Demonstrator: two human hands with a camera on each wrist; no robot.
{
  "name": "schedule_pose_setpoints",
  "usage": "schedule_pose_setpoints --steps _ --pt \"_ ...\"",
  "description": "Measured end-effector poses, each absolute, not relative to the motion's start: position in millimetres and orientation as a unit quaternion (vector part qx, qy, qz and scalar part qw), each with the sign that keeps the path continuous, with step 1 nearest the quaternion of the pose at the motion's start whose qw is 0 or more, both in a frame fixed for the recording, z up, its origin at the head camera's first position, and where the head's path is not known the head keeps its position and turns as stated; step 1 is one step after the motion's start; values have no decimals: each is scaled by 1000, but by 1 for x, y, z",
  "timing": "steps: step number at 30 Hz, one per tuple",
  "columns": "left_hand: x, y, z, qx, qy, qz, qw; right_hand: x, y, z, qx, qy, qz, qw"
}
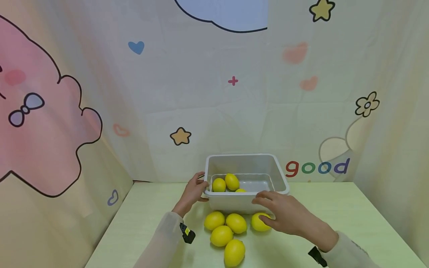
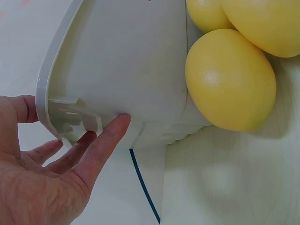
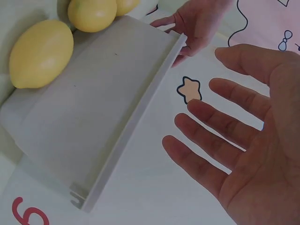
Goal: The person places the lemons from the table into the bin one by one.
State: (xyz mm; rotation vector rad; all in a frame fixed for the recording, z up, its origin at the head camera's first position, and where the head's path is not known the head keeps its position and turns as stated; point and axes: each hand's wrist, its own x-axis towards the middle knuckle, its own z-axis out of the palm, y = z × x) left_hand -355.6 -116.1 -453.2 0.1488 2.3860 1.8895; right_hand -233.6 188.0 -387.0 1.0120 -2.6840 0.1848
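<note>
A pale grey plastic bin (image 1: 231,203) stands on the table, with three yellow lemons (image 1: 232,181) visible inside it. My left hand (image 1: 193,191) grips the bin's left end. Its thumb laps over the rim (image 2: 42,89) while the fingers (image 2: 101,152) bear on the outer wall below. In front of the bin's right part, my right hand (image 1: 291,216) hovers with fingers spread and nothing held. The right wrist view shows this hand (image 3: 262,154) apart from the bin's rim. Several lemons (image 1: 221,236) lie on the table before the bin; one lemon (image 1: 259,222) is partly behind my right hand.
The light green table (image 1: 335,219) ends at a fabric backdrop (image 1: 234,119) close behind the bin. Printed curtains (image 1: 43,149) flank both sides. Both wrists wear small black devices (image 1: 187,233).
</note>
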Motion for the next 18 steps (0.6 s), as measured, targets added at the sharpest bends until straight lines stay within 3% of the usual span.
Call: schedule_pose_setpoints --steps 8,18 --pt "-356 -116 -454 48 783 619 46 -232 188 -403 335 -934 89 89" --pt "-357 -115 -455 45 782 620 44 -237 186 -421 346 -931 93 75"
